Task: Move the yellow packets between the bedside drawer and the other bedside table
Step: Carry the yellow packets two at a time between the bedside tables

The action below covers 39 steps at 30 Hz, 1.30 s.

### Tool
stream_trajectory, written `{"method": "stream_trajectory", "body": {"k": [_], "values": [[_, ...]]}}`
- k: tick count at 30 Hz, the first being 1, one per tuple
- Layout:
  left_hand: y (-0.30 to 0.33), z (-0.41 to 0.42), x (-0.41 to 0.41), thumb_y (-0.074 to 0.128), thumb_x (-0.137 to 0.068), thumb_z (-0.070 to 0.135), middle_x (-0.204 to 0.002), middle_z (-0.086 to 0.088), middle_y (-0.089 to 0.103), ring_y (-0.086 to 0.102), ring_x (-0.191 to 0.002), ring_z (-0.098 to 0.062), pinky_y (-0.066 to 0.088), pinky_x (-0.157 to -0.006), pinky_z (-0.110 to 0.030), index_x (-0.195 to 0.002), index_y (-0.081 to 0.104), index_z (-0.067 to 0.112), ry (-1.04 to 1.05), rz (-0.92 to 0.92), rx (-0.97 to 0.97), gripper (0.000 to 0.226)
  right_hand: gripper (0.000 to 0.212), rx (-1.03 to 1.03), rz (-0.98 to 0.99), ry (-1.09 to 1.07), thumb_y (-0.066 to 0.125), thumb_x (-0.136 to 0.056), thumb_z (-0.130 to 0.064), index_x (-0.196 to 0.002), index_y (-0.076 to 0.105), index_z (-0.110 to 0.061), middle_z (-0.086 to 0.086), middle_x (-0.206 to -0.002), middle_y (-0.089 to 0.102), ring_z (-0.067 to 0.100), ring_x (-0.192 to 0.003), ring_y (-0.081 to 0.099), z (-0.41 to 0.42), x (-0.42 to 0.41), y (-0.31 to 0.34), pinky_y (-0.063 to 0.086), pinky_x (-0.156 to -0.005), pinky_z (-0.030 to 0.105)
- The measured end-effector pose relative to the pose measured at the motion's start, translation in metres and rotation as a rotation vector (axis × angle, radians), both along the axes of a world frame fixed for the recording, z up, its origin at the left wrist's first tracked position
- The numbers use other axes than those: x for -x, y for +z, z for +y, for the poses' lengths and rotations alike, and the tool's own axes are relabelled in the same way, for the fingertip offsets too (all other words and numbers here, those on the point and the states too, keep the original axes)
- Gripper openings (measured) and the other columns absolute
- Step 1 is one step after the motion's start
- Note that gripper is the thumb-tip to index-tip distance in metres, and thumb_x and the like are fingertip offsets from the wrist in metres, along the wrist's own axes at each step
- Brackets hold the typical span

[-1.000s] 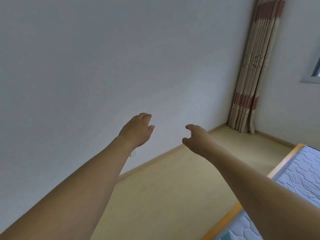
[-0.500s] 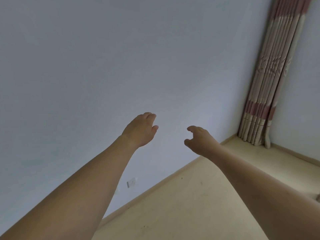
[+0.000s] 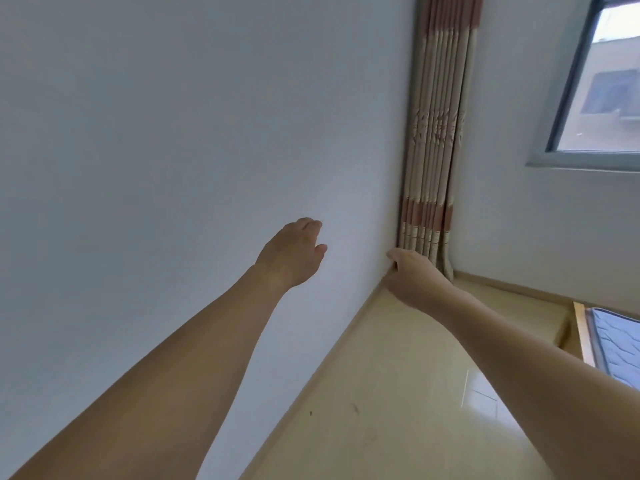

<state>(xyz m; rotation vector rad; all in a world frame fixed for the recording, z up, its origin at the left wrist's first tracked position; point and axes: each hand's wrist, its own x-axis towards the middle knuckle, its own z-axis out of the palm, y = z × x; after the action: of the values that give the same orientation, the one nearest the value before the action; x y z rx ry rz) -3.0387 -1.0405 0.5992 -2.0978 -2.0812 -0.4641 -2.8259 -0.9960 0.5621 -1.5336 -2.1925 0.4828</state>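
A plain pale wall is filling the picture from nine o'clock round to twelve, running down to a beige skirting strip that is slanting from the centre toward six o'clock. The cream tiled floor is spreading below it from five o'clock toward three, catching a bright reflection and carrying a few dark specks. A striped beige and rust curtain is hanging gathered in the room corner at about one o'clock, its hem reaching down to the floor. A window with a grey frame is showing at two o'clock, with a neighbouring building visible through the glass. At four o'clock, the corner of a bed is peeking in at the edge: a wooden bed frame is bordering a quilted grey mattress.

Both bare forearms are reaching forward from the lower edge. The left hand is hanging in front of the wall just left of centre, fingers loosely bent and grasping nothing. The right hand is hovering just right of centre, in front of the foot of the curtain, fingers loosely curled downward and likewise carrying nothing; the two hands are near each other but apart.

No drawer, bedside table or yellow packet is appearing anywhere in this view, so their whereabouts cannot be told.
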Motion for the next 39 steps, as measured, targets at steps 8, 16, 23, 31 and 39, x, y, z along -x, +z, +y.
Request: {"method": "stream_trajectory", "body": {"k": [8, 16, 23, 31, 39], "values": [[-0.026, 0.265, -0.067, 0.041, -0.103, 0.031, -0.153, -0.002, 0.036, 0.036, -0.136, -0.022, 0.035, -0.104, -0.035, -0.147, 0.036, 0.012, -0.212, -0.012, -0.017, 0.049, 0.044, 0.005, -0.006, -0.171, 0.052, -0.088, -0.014, -0.132, 0.049, -0.007, 0.011, -0.135, 0.050, 0.027, -0.118, 0.051, 0.220, -0.064, -0.021, 0.047, -0.095, 0.040], [0.011, 0.508, -0.144, 0.044, -0.102, 0.028, -0.152, -0.005, 0.038, 0.037, -0.137, -0.023, 0.033, -0.107, -0.033, -0.146, 0.038, 0.009, -0.375, -0.034, -0.068, 0.048, 0.054, 0.008, 0.022, -0.370, 0.053, -0.090, -0.013, -0.143, 0.041, -0.009, 0.011, -0.144, 0.045, 0.027, -0.128, 0.046, 0.440, -0.154, 0.008, 0.040, -0.098, 0.033], [-0.004, 0.716, -0.191, 0.047, -0.100, 0.027, -0.145, -0.010, 0.046, 0.042, -0.132, -0.026, 0.035, -0.107, -0.037, -0.139, 0.045, 0.005, -0.490, -0.081, -0.044, 0.045, 0.059, 0.005, 0.016, -0.440, 0.052, -0.092, -0.016, -0.149, 0.034, -0.012, 0.006, -0.150, 0.039, 0.024, -0.134, 0.041, 0.619, -0.183, 0.000, 0.037, -0.098, 0.030], [-0.004, 0.968, -0.252, 0.045, -0.100, 0.034, -0.156, -0.011, 0.034, 0.031, -0.144, -0.025, 0.028, -0.118, -0.041, -0.149, 0.032, 0.008, -0.655, -0.019, -0.017, 0.057, 0.059, -0.013, -0.030, -0.612, 0.055, -0.091, -0.018, -0.147, 0.037, -0.012, 0.008, -0.148, 0.042, 0.025, -0.133, 0.042, 0.827, -0.231, 0.013, 0.037, -0.102, 0.032], [-0.005, 1.151, -0.374, 0.046, -0.100, 0.032, -0.154, -0.012, 0.034, 0.034, -0.139, -0.030, 0.025, -0.114, -0.034, -0.149, 0.034, 0.008, -0.790, -0.034, 0.032, 0.055, 0.058, 0.002, -0.034, -0.764, 0.055, -0.091, -0.020, -0.146, 0.038, -0.013, 0.009, -0.146, 0.043, 0.026, -0.130, 0.045, 0.985, -0.326, 0.013, 0.038, -0.102, 0.033]]}}
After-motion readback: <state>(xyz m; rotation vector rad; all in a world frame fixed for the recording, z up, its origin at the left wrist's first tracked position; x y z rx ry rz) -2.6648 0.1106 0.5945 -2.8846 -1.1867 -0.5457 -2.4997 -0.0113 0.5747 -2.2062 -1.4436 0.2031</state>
